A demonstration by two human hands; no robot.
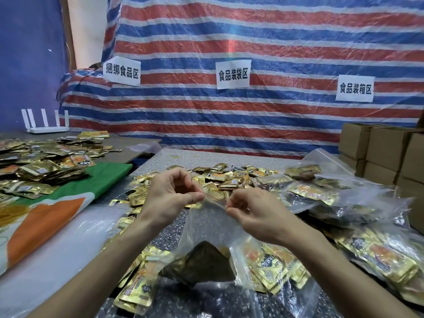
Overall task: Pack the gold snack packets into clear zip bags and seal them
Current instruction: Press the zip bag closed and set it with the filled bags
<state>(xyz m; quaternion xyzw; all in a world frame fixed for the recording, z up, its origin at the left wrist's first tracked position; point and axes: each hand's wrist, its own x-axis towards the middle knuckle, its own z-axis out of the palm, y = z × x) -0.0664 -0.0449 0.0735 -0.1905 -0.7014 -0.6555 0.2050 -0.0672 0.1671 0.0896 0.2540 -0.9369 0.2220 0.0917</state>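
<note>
I hold a clear zip bag (206,228) up over the table by its top strip. My left hand (169,198) pinches the strip's left end between thumb and fingers. My right hand (250,210) pinches its right end. A dark wrapped lump (202,262) lies at the bottom of the bag. A heap of loose gold snack packets (220,177) covers the table just beyond my hands. More gold packets (137,285) lie under and beside the bag at the front.
Filled clear bags of packets (321,193) pile up at the right. Cardboard boxes (385,152) stack at the far right. A second packet pile (39,161) and a green-orange cloth (75,198) lie at left, a white router (47,128) behind. A striped tarp (252,53) backs the table.
</note>
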